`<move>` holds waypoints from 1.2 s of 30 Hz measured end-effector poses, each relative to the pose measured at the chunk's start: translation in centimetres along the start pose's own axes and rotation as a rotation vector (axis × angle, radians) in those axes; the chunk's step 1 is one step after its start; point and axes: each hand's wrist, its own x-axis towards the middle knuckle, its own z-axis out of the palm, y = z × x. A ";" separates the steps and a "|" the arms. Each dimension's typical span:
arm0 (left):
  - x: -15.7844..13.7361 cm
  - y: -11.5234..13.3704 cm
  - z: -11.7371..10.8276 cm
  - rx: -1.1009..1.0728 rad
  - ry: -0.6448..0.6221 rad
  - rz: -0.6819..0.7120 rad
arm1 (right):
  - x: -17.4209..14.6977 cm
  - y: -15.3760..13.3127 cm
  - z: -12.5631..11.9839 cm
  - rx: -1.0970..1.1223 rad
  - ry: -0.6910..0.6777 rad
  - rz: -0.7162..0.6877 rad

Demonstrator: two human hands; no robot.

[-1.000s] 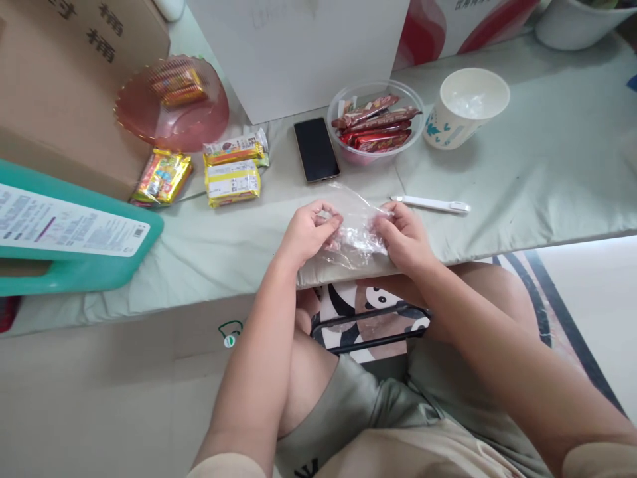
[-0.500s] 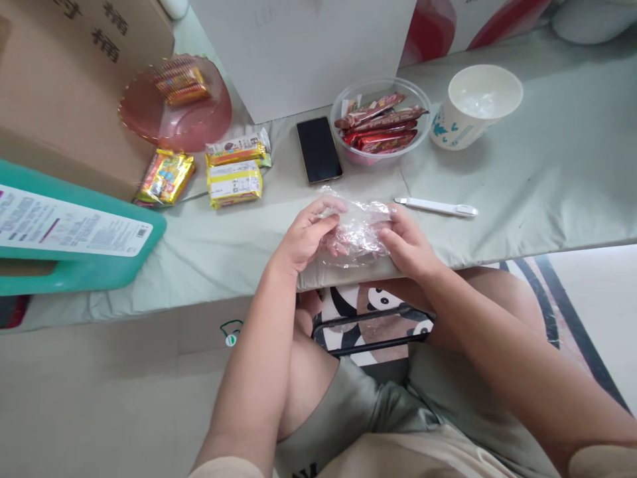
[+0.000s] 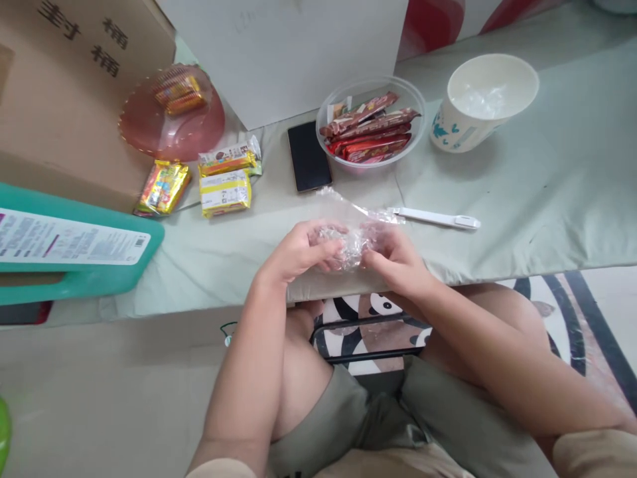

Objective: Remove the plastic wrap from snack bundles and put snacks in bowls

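Observation:
A crumpled clear plastic wrapper (image 3: 352,247) is gathered between my two hands at the table's front edge. My left hand (image 3: 311,249) is closed on its left side, fingers curled behind and thumb in front. From the right, my right hand (image 3: 393,255) grips the same film, its fingertips partly hidden by it. A loose flap of the film spreads out beyond my fingers. Just past my right hand lies a white utility knife (image 3: 440,218). Farther back are a black phone (image 3: 309,156) and a clear plastic bowl (image 3: 418,126) of red and brown wrapped snack bars (image 3: 371,136).
A white paper bucket (image 3: 462,129) with clear plastic inside stands back right. Yellow snack packs (image 3: 226,191) and a gold packet (image 3: 163,188) lie left, near a pink bowl (image 3: 199,136). A green jug (image 3: 124,229), cardboard box (image 3: 74,113) and white box (image 3: 288,60) border the table.
My hands have drawn closer together and squeezed the plastic film into a tighter bunch. My left fingers have curled in further. The view has shifted slightly.

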 end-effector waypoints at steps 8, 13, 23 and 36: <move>-0.1 -0.3 2.4 -0.202 0.117 0.089 | 0.9 0.2 -1.1 0.046 -0.109 -0.158; 0.9 0.5 3.6 -0.370 0.128 0.157 | 1.0 -0.7 -2.2 0.352 -0.085 -0.025; 4.3 1.7 7.1 -0.297 0.409 0.126 | 2.6 -3.1 -5.3 0.027 0.079 -0.079; 8.0 12.7 9.7 0.248 0.508 0.499 | 4.6 -5.6 -9.9 0.439 0.433 0.009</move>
